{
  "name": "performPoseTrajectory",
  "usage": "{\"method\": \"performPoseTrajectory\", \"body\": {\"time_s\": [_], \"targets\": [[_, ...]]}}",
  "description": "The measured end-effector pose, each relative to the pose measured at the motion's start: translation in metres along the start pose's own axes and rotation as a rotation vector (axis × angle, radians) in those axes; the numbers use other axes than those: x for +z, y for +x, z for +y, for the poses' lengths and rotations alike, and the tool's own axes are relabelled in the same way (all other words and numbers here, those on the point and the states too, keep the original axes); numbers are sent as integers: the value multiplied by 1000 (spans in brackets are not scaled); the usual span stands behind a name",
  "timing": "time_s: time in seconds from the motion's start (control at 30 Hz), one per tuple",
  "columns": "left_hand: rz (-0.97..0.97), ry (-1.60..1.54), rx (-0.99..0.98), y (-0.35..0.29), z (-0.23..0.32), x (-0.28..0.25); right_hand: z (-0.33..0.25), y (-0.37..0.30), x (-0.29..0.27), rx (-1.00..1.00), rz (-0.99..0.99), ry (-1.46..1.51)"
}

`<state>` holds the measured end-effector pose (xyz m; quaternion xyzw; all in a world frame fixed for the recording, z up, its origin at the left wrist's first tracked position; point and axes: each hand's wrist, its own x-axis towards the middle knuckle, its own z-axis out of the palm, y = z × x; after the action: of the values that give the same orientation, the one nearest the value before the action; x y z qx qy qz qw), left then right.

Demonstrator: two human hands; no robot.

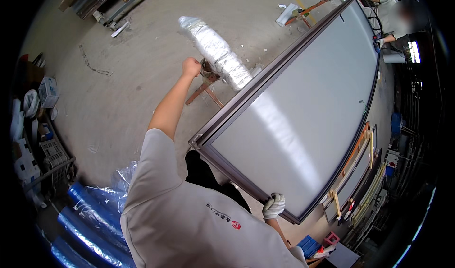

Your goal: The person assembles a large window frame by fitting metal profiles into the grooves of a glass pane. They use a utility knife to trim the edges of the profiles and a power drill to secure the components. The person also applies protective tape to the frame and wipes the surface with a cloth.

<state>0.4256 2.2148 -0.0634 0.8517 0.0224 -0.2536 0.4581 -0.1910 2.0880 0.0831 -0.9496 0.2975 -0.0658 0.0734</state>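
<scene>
A large framed pane (303, 111), pale grey with a dark brown frame, stretches from in front of me to the upper right. My right hand (274, 206), in a striped knit glove, is closed on the near edge of its frame. My left hand (192, 67) is bare and raised out to the left, its fingers curled into a fist. What it may hold is hidden. Just right of it stands a rusty trestle (207, 85), bearing a padded bar wrapped in clear film (215, 47) that reaches to the pane's left edge.
A co-worker (391, 19) stands at the pane's far end, hands by its frame. Another trestle (310, 13) stands far off. Blue film-wrapped rolls (95, 220) lie at lower left, near a crate (54, 153) and boxes. Framed panels (353, 182) are beyond the right edge.
</scene>
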Motion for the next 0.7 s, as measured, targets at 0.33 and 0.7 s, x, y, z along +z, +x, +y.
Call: {"method": "performPoseTrajectory", "body": {"time_s": [0.33,0.7], "targets": [[98,-61,162,31,-17,10,2,2,-3,55,-34,12],[212,18,207,20,-24,25,1,5,-4,146,4,30]]}}
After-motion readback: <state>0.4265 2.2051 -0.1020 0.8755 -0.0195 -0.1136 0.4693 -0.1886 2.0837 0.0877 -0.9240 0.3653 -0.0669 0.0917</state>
